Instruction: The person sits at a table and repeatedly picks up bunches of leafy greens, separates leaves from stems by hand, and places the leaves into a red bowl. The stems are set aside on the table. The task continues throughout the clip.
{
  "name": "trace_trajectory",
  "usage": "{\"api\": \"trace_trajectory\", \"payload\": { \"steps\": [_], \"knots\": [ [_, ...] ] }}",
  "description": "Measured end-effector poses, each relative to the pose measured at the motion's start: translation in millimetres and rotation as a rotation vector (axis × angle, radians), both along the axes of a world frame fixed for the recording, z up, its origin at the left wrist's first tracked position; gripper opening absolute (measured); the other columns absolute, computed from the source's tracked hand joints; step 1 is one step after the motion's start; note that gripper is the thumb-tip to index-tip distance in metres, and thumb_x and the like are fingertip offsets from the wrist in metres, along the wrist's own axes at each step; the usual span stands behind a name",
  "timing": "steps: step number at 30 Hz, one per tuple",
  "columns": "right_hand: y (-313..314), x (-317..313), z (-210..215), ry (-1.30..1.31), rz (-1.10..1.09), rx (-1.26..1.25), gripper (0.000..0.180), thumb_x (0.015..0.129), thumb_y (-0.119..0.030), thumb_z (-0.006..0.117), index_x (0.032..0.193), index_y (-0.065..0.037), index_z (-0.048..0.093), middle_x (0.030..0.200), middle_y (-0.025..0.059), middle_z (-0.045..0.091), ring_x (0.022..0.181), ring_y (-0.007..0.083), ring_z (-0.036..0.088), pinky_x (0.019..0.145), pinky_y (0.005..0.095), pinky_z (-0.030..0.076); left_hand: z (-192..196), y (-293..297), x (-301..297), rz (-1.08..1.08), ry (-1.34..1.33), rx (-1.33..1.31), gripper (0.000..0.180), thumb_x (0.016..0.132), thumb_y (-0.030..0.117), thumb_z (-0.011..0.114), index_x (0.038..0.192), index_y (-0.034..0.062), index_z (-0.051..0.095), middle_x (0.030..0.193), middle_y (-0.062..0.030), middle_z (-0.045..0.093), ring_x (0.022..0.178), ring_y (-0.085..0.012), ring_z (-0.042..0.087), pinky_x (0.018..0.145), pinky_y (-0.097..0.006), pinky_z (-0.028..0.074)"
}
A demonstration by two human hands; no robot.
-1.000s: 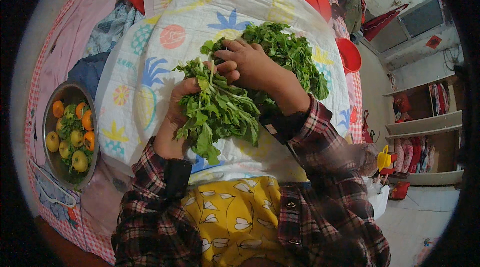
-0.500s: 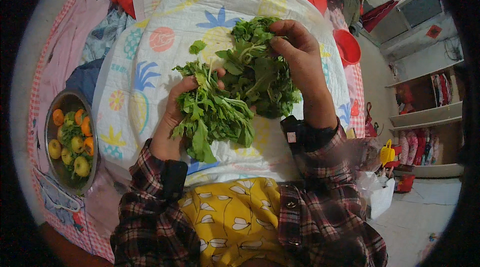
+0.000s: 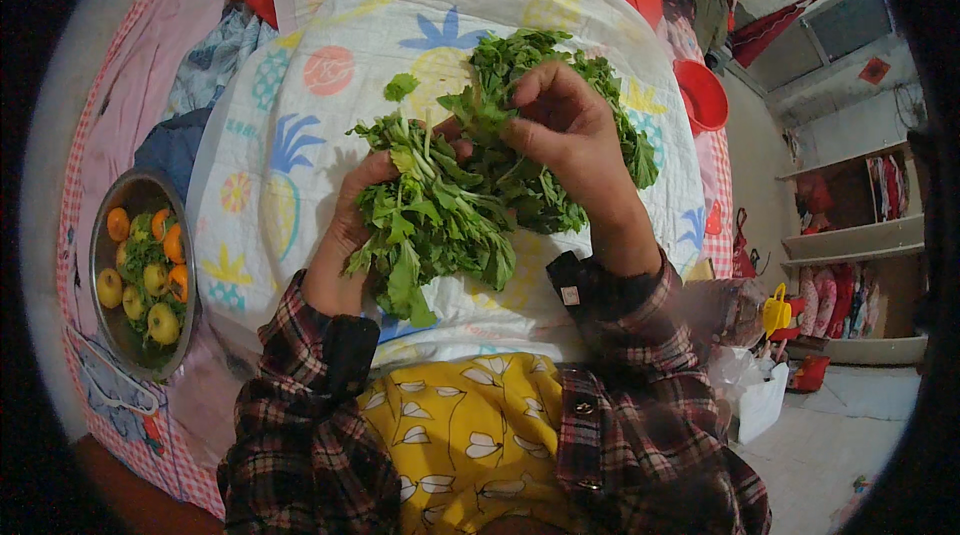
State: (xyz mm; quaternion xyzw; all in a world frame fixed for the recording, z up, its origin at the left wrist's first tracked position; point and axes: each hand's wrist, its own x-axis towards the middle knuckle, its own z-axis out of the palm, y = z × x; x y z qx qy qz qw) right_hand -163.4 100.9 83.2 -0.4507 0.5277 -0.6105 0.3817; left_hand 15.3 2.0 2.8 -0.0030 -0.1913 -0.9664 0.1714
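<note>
A bunch of leafy greens [image 3: 430, 225] is in my left hand [image 3: 345, 225], its fingers wrapped round the pale stems and its leaves hanging toward me. My right hand [image 3: 575, 135] is curled just to the right, thumb and forefinger closing at a leafy sprig [image 3: 482, 113] between the two hands. Beneath and behind the right hand lies a darker heap of greens [image 3: 630, 150] on the white padded sheet. One loose leaf [image 3: 401, 87] rests apart on the sheet, beyond the left hand.
The white sheet [image 3: 330, 175] has pineapple and fruit prints. At the left stands a metal bowl [image 3: 190, 320] with apples, orange fruits and some greens. A red basin [image 3: 703, 97] sits beyond the right edge of the sheet. Shelves [image 3: 855, 230] with clothing line the far right.
My right hand has moved left and toward me, off the far top of the heap, bringing a sprig closer to the left-hand bunch. The left hand has barely moved.
</note>
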Motion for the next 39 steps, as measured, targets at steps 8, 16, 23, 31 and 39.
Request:
{"api": "trace_trajectory", "payload": {
  "steps": [8, 16, 23, 31, 39],
  "knots": [
    [23.9, -5.2, 4.4, 0.04, 0.104, 0.027, 0.026, 0.071, 0.006, 0.062, 0.091, -0.006, 0.05, 0.093, -0.0012, 0.049, 0.085, 0.0067, 0.048, 0.073, 0.0205, 0.04, -20.2, -10.0, -7.6, 0.0, 0.295, 0.159, 0.062, 0.08, 0.023, 0.064, 0.135, 0.005, 0.041, 0.129, -0.0125, 0.05, 0.107, -0.0243, 0.058, 0.09, -0.041, 0.051],
    [49.0, -4.0, 11.0, 0.035, 0.191, 0.025, 0.027, 0.071, 0.0, 0.063, 0.095, -0.004, 0.053, 0.099, 0.0007, 0.053, 0.092, 0.0105, 0.051, 0.082, 0.0245, 0.041, -25.4, -2.6, -4.5, 0.136, 0.216, 0.111, 0.045, 0.079, 0.026, 0.065, 0.119, 0.0068, 0.057, 0.138, -0.0118, 0.043, 0.109, -0.0283, 0.058, 0.091, -0.046, 0.05],
    [54.7, -20.8, 20.5, 0.476, 0.513, 0.145, 0.024, 0.073, -0.002, 0.063, 0.097, -0.003, 0.059, 0.095, 0.0012, 0.059, 0.093, 0.0116, 0.053, 0.084, 0.0276, 0.043, -22.3, -4.8, -2.8, 0.083, 0.306, 0.056, 0.045, 0.078, 0.028, 0.065, 0.113, 0.0082, 0.047, 0.116, -0.0117, 0.048, 0.098, -0.0305, 0.061, 0.084, -0.046, 0.053],
    [62.6, -33.9, 21.1, 0.576, 0.16, 0.394, 0.015, 0.079, -0.005, 0.067, 0.092, -0.002, 0.06, 0.086, 0.0018, 0.06, 0.074, 0.0112, 0.056, 0.065, 0.0255, 0.047, -5.8, 1.2, -0.4, 0.08, 0.319, -0.015, 0.035, 0.076, 0.022, 0.063, 0.105, 0.009, 0.051, 0.118, -0.0166, 0.053, 0.109, -0.034, 0.055, 0.093, -0.052, 0.048],
    [32.8, -25.0, 4.2, 1.023, -0.081, -0.049, 0.018, 0.078, -0.003, 0.063, 0.095, -0.005, 0.062, 0.098, 0.0133, 0.058, 0.088, 0.0304, 0.058, 0.074, 0.0349, 0.048, -3.1, 4.8, 1.1, 0.031, 0.376, -0.004, 0.033, 0.076, 0.026, 0.068, 0.101, 0.0108, 0.051, 0.096, -0.0061, 0.055, 0.097, -0.0254, 0.059, 0.096, -0.042, 0.043]
  ]
}}
